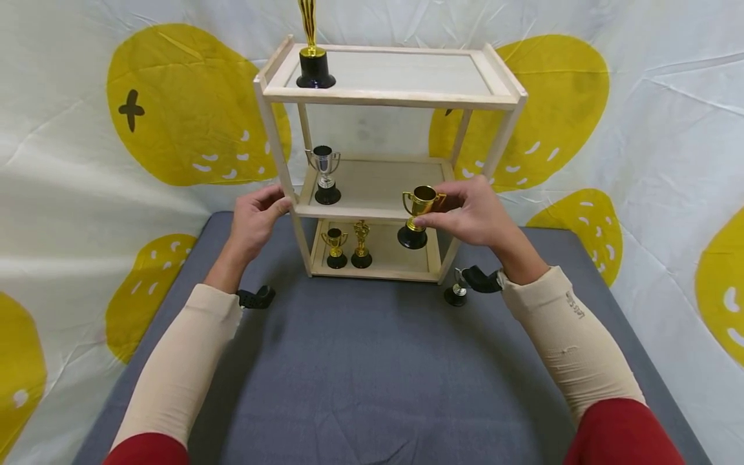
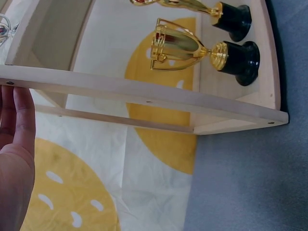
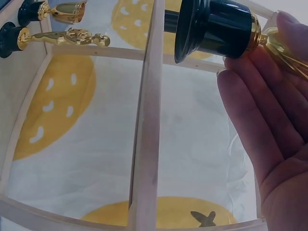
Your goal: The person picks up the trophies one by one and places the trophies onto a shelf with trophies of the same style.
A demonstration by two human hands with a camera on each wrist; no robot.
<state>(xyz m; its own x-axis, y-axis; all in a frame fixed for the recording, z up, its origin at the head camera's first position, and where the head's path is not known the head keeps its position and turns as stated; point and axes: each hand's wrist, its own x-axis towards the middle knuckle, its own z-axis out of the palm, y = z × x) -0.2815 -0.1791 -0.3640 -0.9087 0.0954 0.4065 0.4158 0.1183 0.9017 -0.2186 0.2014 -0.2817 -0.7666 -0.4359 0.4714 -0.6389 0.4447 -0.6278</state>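
Note:
My right hand [image 1: 473, 210] pinches a small gold trophy cup [image 1: 422, 200] with two handles and a black base. The cup is upright in front of the middle shelf's right part; in the right wrist view its black base [image 3: 216, 29] overlaps the shelf edge. My left hand [image 1: 256, 216] grips the left front post of the light wooden shelf rack [image 1: 372, 212] at middle-shelf height; the left wrist view shows its fingers [image 2: 23, 115] against the post. Left of the held cup, a silver trophy cup [image 1: 324, 165] stands on the middle shelf.
A smaller gold cup [image 1: 335, 242] and a gold figure trophy [image 1: 361, 245] stand on the bottom shelf. A tall gold trophy [image 1: 314, 68] stands at the top shelf's left. Another silver trophy [image 1: 456, 294] is on the grey tabletop [image 1: 360, 361], near the rack's right front leg.

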